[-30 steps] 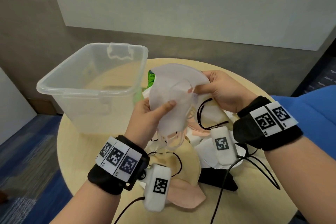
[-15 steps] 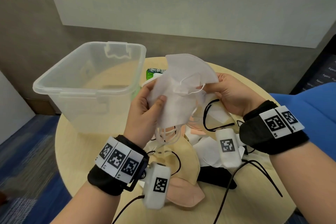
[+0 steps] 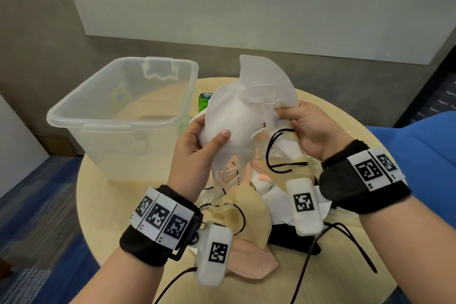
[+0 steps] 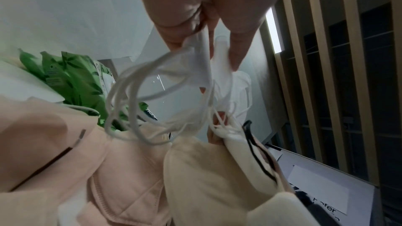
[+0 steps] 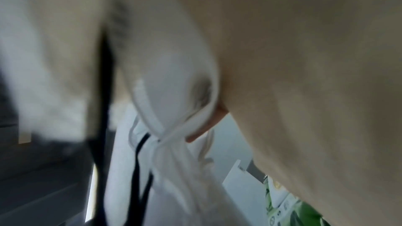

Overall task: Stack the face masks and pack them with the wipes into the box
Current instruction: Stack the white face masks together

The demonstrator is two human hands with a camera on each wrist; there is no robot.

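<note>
Both hands hold a bunch of white face masks (image 3: 237,121) in the air above the table. My left hand (image 3: 197,150) grips their lower left side, thumb on the front. My right hand (image 3: 303,126) pinches their right edge, where one white mask (image 3: 266,79) sticks up. White ear loops (image 4: 139,102) dangle below my left fingers (image 4: 237,40). More masks lie loose on the table: pink (image 3: 249,261), cream (image 3: 249,217), white (image 3: 276,205) and a black one (image 3: 291,237). A green pack of wipes (image 3: 204,101) lies behind the held masks. The clear plastic box (image 3: 118,121) stands open at the left.
The round wooden table (image 3: 98,205) has bare surface in front of the box. Black cables (image 3: 355,242) run from the wrist cameras over the masks. A blue seat (image 3: 424,145) is at the right, and carpeted floor (image 3: 29,217) lies below the table's left edge.
Both hands have lifted the white masks a little higher. One mask's right side has swung up and now stands above the rest.
</note>
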